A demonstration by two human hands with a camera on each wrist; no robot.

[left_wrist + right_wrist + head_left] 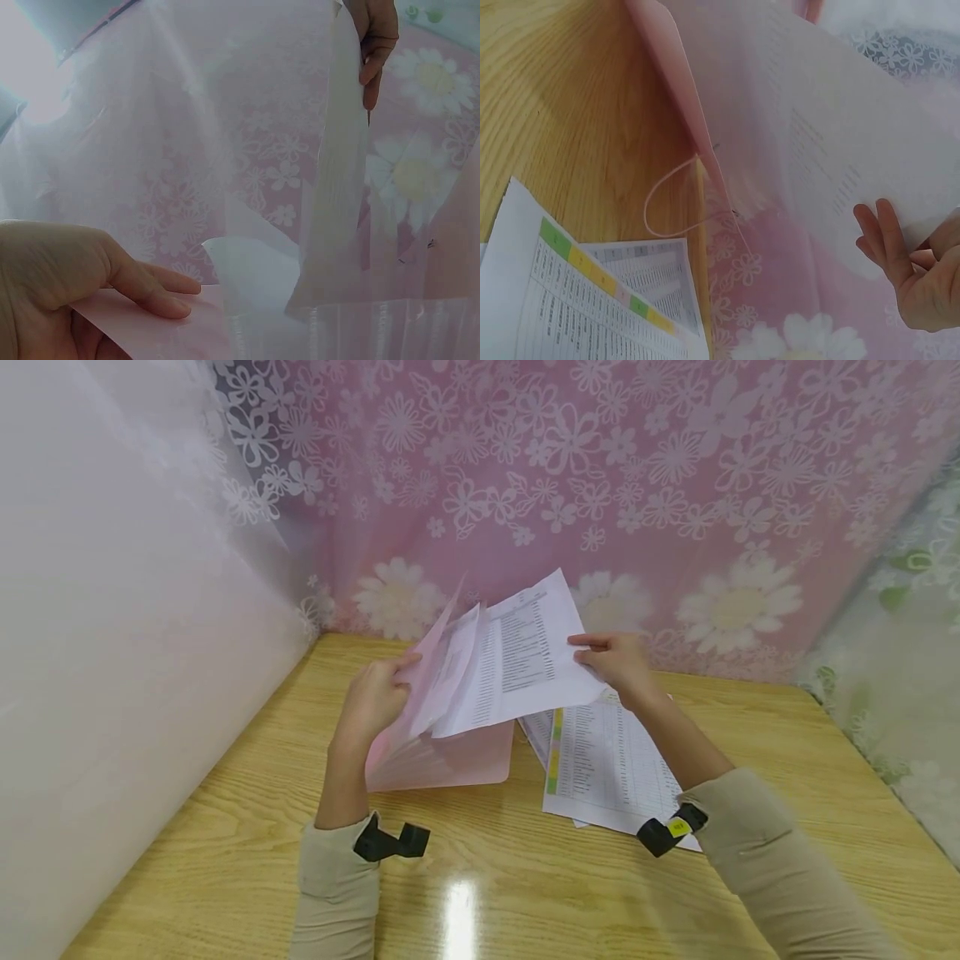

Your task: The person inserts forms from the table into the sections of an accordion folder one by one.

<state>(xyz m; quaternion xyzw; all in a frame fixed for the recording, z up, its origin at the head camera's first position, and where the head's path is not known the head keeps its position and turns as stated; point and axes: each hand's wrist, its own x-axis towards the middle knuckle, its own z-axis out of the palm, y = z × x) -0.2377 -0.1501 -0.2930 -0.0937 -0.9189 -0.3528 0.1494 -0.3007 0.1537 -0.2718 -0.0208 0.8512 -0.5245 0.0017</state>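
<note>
Wooden worktop (pixel 480 860); my left hand (pixel 372 697) grips the pink folder (pixel 442 752) open; right hand (pixel 618 662) pinches a printed sheet (pixel 517 660); best slid in squarely.

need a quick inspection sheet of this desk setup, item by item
surface: glossy wooden table, a light glare near the front edge.
job's things: pink folder standing open on the table; printed sheet raised over its opening.
clutter: stack of printed pages with a coloured strip down one edge, lying flat right of the folder.
hands: left hand grips the folder's front flap; right hand pinches the sheet's right edge.
cables: nothing seen; a thin elastic loop shows at the folder's edge.
surroundings: pink floral curtain behind, white panel at left.
</note>
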